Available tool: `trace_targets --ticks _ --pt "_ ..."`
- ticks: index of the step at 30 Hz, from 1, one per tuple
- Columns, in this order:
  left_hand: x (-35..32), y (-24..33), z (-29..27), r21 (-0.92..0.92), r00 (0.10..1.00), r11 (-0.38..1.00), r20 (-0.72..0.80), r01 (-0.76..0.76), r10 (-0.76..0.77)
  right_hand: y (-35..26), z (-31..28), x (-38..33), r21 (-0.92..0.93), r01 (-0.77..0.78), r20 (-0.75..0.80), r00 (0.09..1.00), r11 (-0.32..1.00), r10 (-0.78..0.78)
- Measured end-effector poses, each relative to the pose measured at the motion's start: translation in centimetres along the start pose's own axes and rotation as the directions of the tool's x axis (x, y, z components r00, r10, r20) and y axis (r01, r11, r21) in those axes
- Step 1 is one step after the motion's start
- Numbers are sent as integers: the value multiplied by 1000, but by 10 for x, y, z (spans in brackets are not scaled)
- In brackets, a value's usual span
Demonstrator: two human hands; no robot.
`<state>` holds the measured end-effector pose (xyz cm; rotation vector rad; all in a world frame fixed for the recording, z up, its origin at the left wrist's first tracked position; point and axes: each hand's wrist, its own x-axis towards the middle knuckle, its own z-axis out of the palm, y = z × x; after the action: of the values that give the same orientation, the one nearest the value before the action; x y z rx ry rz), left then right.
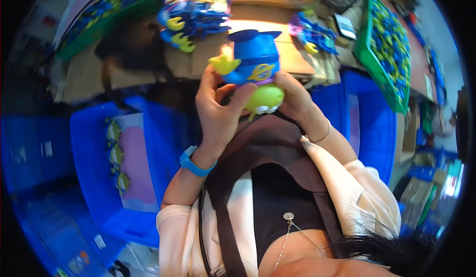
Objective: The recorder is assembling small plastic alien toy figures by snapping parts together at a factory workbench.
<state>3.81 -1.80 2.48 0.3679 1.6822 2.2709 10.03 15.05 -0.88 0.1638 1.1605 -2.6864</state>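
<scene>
Upside down between my two hands is an alien toy figure. Its blue body points away from me and its lime-green head with white eyes hangs nearest to me. My left hand is closed on the figure's side, beside its yellow-green hand, with the thumb across the neck and head. From the other side, the fingers of my right hand grip the figure near the purple collar. Parts of both hands' fingers are hidden behind the toy.
Blue and yellow-green toy parts are heaped on the bench, with a smaller group farther right. Full green crates stand at both far sides. A blue bin holding several green heads is at left; another blue bin is at right.
</scene>
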Motion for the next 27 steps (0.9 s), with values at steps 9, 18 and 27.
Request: trace_targets --ticks 9,18,27 --pt "-24 -18 -34 -273 999 961 -10 -35 34 31 49 40 -30 87 -198 976 996 -91" --pt "-21 -14 -60 -245 990 963 -48 116 -131 -16 25 34 -230 211 -329 902 950 -280" --pt "-25 -6 -57 -62 964 973 167 222 -209 -69 47 42 -871 -140 -82 987 471 141"
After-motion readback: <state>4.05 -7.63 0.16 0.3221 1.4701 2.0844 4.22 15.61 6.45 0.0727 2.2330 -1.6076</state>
